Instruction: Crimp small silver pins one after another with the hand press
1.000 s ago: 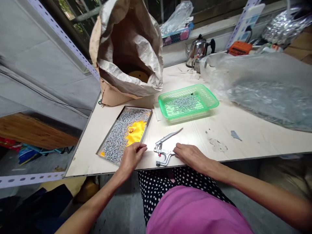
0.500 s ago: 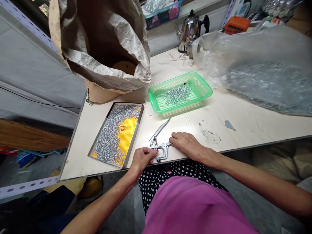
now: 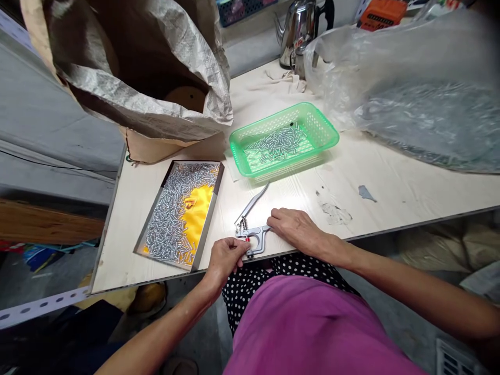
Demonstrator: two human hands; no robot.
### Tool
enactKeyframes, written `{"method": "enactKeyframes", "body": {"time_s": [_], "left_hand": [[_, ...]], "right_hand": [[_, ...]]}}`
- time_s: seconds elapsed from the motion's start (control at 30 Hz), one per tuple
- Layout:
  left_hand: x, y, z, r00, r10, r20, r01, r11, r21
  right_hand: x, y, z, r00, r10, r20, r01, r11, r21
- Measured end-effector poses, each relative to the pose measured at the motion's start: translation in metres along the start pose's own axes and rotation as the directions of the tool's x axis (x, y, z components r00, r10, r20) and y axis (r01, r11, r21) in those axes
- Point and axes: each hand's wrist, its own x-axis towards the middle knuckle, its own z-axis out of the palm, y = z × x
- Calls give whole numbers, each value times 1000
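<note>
Grey snap-fastener pliers [image 3: 258,240] lie near the table's front edge, their upper handle raised and a spring and a red part at the jaw. My left hand [image 3: 226,255] is closed in a pinch at the jaw, beside the red part; whatever sits between thumb and finger is too small to make out. On the other side, my right hand [image 3: 295,228] rests on the table with its fingers closed on the end of the pliers' lower frame. To the left is a shallow tray [image 3: 207,229] of small metal pins [image 3: 166,219] on yellow cloth [image 3: 200,208].
Behind the pliers stands a green plastic basket [image 3: 330,138] holding more small metal pieces [image 3: 277,143]. A large open paper sack [image 3: 156,125] is at the back left. A clear plastic bag [image 3: 422,114] of metal pieces lies right, near a steel kettle [image 3: 299,31].
The view has shifted slightly, so the basket, sack and tray appear higher or farther left. Both hands keep nearly the same hold at the pliers, whose upper handle stays raised.
</note>
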Motion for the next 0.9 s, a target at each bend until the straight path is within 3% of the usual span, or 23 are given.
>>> {"method": "enactKeyframes", "body": {"time_s": [0.17,0.33,0.5,0.67,0.9], "left_hand": [[0,6,-2,999,-13,50,9,996,91],[0,7,-4,989,-63,136,51,995,85],[-2,3,-3,991,-31,132,27,999,37],[-4,2,-1,992,-35,124,30,999,43],[-7,3,0,992,-28,122,25,999,25]], "right_hand": [[-1,0,3,1000,-11,-3,11,1000,8],[-3,2,-7,997,-34,72,31,998,46],[14,17,-24,991,-101,87,101,995,2],[37,33,-22,962,-206,177,221,973,-70],[46,35,-26,966,-175,191,204,969,-139]]}}
